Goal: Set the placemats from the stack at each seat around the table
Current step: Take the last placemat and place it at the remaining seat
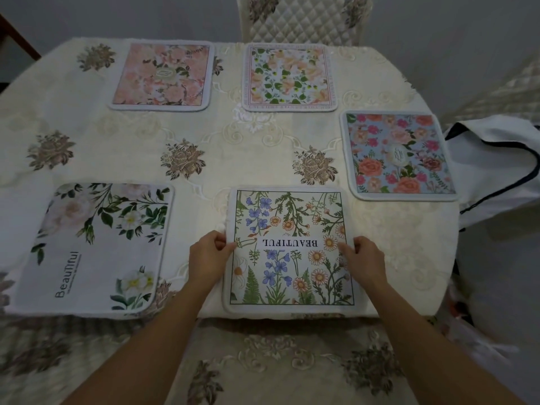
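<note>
Both left hand [209,258] and right hand [363,260] pinch the wildflower placemat [289,223] by its sides, fingers [226,245] curled; best squared to the near bench [233,159] edge.

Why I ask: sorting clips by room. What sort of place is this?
Probably a home dining room: embroidered tablecloth, quilted chair at the far side, floral placemats laid out.

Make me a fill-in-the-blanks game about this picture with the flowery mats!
____ placemats lie on the table. The left hand and right hand grip the wildflower mat, whose upside-down word reads ____. The mat at the right edge has roses on a ____ background.
Missing words: five; BEAUTIFUL; blue.
</note>
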### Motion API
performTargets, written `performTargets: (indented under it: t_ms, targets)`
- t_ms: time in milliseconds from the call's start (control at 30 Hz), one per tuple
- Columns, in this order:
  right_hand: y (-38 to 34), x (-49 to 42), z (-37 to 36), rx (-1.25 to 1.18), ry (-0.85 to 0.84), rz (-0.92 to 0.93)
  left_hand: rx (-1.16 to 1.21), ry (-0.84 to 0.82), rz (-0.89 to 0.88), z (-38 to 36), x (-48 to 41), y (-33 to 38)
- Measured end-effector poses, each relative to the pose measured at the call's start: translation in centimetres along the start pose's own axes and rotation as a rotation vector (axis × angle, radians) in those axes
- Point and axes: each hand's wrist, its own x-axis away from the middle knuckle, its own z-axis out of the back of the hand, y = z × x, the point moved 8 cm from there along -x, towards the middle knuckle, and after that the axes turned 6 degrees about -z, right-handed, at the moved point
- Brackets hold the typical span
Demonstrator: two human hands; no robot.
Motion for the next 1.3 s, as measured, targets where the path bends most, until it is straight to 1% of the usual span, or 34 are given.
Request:
performTargets:
  t_ms: [233,300,333,367,400,433,467,533,567,600,700,833,1033,1200,1300]
  targets:
    - [0.1,0.8,0.3,-0.015,0.036,-0.017,-0.001,-0.001,-0.006,-0.2,0.3,-0.4]
    - [0.3,1.0,0.4,0.002,0.081,-0.028,-0.02,0.005,-0.002,-0.1,0.2,-0.2]
    - [0.4,1.0,0.5,0.06,0.137,-0.009,-0.059,0.01,-0.01,-0.1,0.2,0.0]
    - [0.0,1.2,0.6,0.156,0.216,0.048,-0.141,0.013,-0.047,-0.1,0.1,0.4]
    - [-0.7,1.6,0.5,0.269,0.302,0.14,-0.253,0.014,-0.119,-0.3,0.0,1.3]
    - [-1.9,2.2,0.0,0.356,0.366,0.258,-0.358,0.018,-0.221,-0.8,0.2,2.6]
    - [-3.3,3.0,-1.1,0.398,0.382,0.389,-0.423,0.022,-0.334,-1.6,0.4,4.1]
    - [-6.2,4.2,-4.5,0.425,0.303,0.628,-0.468,-0.031,-0.511,-4.4,0.8,6.5]
    - [-7.2,4.5,-6.5,0.438,0.246,0.7,-0.493,-0.08,-0.579,-6.2,0.9,7.2]
    - [-7.9,4.6,-8.2,0.465,0.192,0.73,-0.526,-0.129,-0.633,-8.0,1.1,7.5]
    - [-7.6,3.9,-10.8,0.552,0.123,0.748,-0.602,-0.179,-0.693,-10.6,1.0,6.4]
    - [-5.7,2.7,-9.5,0.583,0.113,0.831,-0.622,-0.144,-0.708,-9.8,0.7,5.2]
    - [-3.6,1.0,-6.9,0.548,0.166,0.691,-0.55,-0.071,-0.586,-8.5,0.1,4.2]
    - [-3.2,1.0,-6.3,0.498,0.185,0.681,-0.511,-0.105,-0.567,-8.3,0.1,4.2]
    - [-3.2,0.6,-6.2,0.512,0.175,0.659,-0.49,-0.152,-0.529,-8.0,-0.2,4.5]
